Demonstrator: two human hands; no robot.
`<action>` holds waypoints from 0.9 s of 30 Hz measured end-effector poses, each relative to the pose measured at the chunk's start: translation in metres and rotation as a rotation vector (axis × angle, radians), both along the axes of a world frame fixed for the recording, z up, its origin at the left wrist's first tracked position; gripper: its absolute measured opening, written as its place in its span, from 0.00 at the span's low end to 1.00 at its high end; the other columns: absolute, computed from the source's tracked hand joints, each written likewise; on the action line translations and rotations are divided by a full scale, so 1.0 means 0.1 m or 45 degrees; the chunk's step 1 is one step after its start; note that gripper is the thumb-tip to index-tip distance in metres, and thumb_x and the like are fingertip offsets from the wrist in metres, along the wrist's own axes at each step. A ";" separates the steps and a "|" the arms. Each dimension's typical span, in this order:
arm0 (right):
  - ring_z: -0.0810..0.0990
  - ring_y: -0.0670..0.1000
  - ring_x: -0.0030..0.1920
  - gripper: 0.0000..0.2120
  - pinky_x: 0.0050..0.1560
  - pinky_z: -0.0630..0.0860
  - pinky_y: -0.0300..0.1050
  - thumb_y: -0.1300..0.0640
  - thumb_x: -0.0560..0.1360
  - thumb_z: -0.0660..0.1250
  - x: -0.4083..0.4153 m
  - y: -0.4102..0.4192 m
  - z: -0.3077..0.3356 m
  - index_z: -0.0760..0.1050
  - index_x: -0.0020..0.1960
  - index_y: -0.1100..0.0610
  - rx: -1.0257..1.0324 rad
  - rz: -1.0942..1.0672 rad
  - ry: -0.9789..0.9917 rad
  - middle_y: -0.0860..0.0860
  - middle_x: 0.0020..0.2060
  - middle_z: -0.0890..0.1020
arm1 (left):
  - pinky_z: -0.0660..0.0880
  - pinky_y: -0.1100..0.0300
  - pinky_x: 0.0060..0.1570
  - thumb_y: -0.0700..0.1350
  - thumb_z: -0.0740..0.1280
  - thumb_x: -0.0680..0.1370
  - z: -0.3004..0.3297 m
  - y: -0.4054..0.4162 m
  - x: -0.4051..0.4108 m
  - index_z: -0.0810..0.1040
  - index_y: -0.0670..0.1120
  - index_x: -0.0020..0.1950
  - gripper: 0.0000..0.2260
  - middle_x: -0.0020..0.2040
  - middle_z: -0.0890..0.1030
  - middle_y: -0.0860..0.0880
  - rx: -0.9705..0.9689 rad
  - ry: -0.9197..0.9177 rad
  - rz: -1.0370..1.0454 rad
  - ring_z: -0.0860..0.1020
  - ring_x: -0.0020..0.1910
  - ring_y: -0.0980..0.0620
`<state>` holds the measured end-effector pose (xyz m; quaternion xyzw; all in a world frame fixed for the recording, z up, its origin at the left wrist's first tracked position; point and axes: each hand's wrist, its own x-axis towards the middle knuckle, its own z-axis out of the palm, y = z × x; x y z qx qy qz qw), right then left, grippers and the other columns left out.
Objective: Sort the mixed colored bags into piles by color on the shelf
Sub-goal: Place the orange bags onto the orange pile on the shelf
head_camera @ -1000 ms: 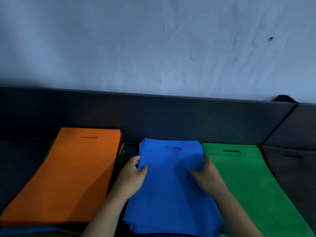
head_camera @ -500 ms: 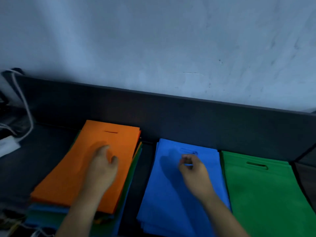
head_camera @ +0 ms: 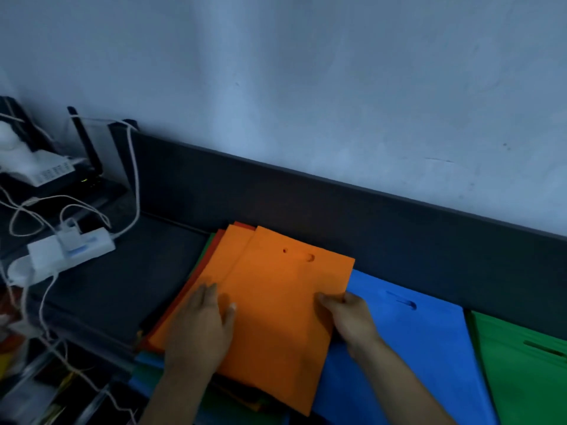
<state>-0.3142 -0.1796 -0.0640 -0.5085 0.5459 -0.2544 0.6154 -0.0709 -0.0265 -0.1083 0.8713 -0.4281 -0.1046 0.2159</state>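
Note:
An orange bag [head_camera: 276,302] lies on top of the mixed pile [head_camera: 196,271], skewed to the right so its right edge overlaps the blue pile [head_camera: 414,338]. My left hand [head_camera: 199,329] rests flat on the orange bag's left part, fingers spread. My right hand [head_camera: 349,320] grips the bag's right edge, thumb on top. Under it show edges of more orange, red, green and blue bags. A green pile [head_camera: 521,369] lies at the far right.
The dark shelf [head_camera: 129,280] has a raised back board [head_camera: 306,204] against a pale wall. At the left sit a white power strip [head_camera: 67,253] with cables and a router [head_camera: 43,170]. Clutter lies below the shelf's front edge at lower left.
The view swung left. My right hand left the blue pile and took the orange bag's right edge. The top orange bag has slid rightwards over the blue pile; my left hand stays on it.

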 end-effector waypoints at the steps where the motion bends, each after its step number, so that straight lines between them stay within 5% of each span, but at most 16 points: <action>1: 0.87 0.52 0.53 0.10 0.47 0.82 0.46 0.51 0.78 0.76 -0.01 0.01 0.01 0.83 0.56 0.54 -0.003 -0.028 -0.014 0.50 0.52 0.89 | 0.77 0.49 0.62 0.69 0.54 0.79 -0.08 0.02 0.06 0.64 0.57 0.75 0.29 0.70 0.76 0.53 0.009 -0.032 -0.002 0.76 0.65 0.50; 5: 0.88 0.54 0.54 0.14 0.57 0.84 0.55 0.51 0.75 0.79 0.02 0.02 -0.01 0.84 0.59 0.53 -0.003 -0.055 -0.066 0.49 0.51 0.90 | 0.76 0.53 0.59 0.59 0.61 0.82 0.63 0.15 -0.26 0.72 0.48 0.72 0.23 0.63 0.81 0.49 -0.056 -0.074 -0.128 0.79 0.60 0.48; 7: 0.87 0.56 0.55 0.15 0.61 0.83 0.60 0.53 0.75 0.79 0.04 0.02 -0.01 0.83 0.60 0.54 0.009 -0.090 -0.054 0.52 0.53 0.89 | 0.76 0.53 0.59 0.60 0.59 0.83 0.61 0.15 -0.23 0.67 0.47 0.77 0.27 0.67 0.79 0.48 -0.042 -0.050 -0.087 0.79 0.60 0.48; 9: 0.87 0.57 0.54 0.15 0.59 0.83 0.59 0.54 0.75 0.79 0.04 0.02 0.00 0.82 0.59 0.54 0.013 -0.119 -0.051 0.53 0.52 0.89 | 0.77 0.53 0.58 0.61 0.56 0.83 0.56 0.15 -0.11 0.63 0.49 0.79 0.28 0.68 0.77 0.49 -0.015 -0.055 -0.023 0.78 0.59 0.49; 14: 0.89 0.57 0.48 0.07 0.46 0.84 0.51 0.57 0.77 0.76 0.03 0.10 0.01 0.84 0.54 0.56 -0.080 -0.117 0.038 0.54 0.46 0.90 | 0.74 0.56 0.57 0.61 0.55 0.83 0.59 0.14 -0.14 0.72 0.51 0.71 0.21 0.56 0.79 0.54 0.100 -0.103 -0.151 0.76 0.53 0.54; 19: 0.84 0.60 0.38 0.10 0.40 0.80 0.56 0.59 0.76 0.70 0.11 0.16 -0.01 0.79 0.50 0.68 -0.320 -0.097 0.222 0.66 0.45 0.85 | 0.76 0.58 0.53 0.56 0.59 0.84 0.59 0.12 -0.05 0.74 0.50 0.70 0.18 0.56 0.79 0.53 0.037 0.011 -0.159 0.77 0.53 0.54; 27: 0.82 0.54 0.34 0.09 0.37 0.79 0.51 0.57 0.80 0.71 0.25 0.31 0.03 0.82 0.49 0.64 -0.379 -0.155 0.207 0.56 0.37 0.86 | 0.77 0.53 0.58 0.54 0.59 0.83 0.44 0.12 0.15 0.71 0.49 0.74 0.21 0.63 0.77 0.51 -0.024 0.065 -0.092 0.77 0.57 0.52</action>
